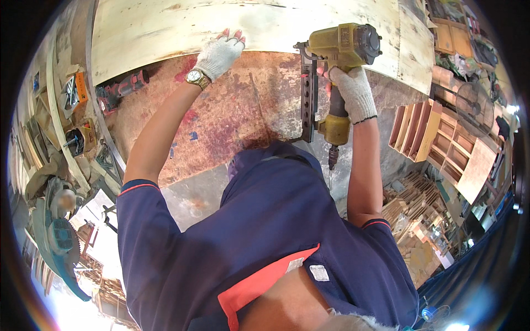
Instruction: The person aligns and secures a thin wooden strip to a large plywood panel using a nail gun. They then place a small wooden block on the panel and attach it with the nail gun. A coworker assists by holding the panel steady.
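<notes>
A yellow-and-black pneumatic nail gun (338,47) is in my right hand (353,91), whose gloved fingers wrap round its grip. Its black magazine (307,99) points back toward my body, and an air fitting hangs below the handle. The gun's nose is over the near part of a pale plywood sheet (248,22). My left hand (221,54), in a white knitted glove with bare fingertips, lies at the sheet's near edge with its fingers stretched onto the wood. A gold wristwatch (197,78) is on that wrist. The sheet lies on a worn, paint-stained workbench (210,121).
A red-and-black cordless drill (124,89) lies on the bench at left, under the sheet's edge. Beyond it are small boxes of hardware (77,91) and a green power saw (61,237). Wooden shelf units (447,143), a fan (466,105) and stacked wood offcuts (411,207) stand at right.
</notes>
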{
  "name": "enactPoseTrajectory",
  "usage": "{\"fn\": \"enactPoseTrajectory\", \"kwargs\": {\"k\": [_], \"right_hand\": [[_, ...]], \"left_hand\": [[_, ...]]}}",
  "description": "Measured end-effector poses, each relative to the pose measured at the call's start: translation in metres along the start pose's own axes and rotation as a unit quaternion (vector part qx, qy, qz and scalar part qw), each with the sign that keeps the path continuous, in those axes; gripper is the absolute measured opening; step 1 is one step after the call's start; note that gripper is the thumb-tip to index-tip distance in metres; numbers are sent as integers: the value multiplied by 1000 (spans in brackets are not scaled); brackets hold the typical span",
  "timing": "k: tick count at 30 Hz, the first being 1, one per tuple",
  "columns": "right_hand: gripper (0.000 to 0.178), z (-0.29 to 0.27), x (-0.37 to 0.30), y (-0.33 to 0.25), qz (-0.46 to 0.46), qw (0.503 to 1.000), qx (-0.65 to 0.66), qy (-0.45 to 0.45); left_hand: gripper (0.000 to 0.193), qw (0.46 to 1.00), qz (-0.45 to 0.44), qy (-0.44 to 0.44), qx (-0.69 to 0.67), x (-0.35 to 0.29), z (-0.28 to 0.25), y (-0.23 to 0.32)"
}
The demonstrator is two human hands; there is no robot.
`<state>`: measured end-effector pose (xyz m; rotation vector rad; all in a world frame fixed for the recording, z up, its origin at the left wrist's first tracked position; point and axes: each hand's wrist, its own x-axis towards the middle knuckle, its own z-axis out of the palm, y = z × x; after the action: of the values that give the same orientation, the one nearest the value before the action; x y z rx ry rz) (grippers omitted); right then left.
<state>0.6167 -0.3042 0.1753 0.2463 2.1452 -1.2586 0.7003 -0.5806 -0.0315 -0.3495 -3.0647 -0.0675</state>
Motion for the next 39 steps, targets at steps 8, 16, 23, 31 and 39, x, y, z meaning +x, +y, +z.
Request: {"fn": "enactPoseTrajectory", "kwargs": {"k": [8,16,23,31,39], "right_hand": [[22,20,-3,0,-14,1000,1,-26],[20,30,-1,-4,13,1000,-14,-16],[18,34,0,-10,6,993,-115,-32],[23,51,-16,-15,-30,998,26,-44],[29,71,-14,-14,-32,997,-38,-67]], "left_hand": [[41,1000,4,10,-1,1,4,0],[42,1000,13,21,-4,1,4,0],[43,1000,9,3,13,2,5,2],[52,997,9,-4,-78,-4,-15,-10],[69,998,-7,-57,-1,-26,-28,-60]]}}
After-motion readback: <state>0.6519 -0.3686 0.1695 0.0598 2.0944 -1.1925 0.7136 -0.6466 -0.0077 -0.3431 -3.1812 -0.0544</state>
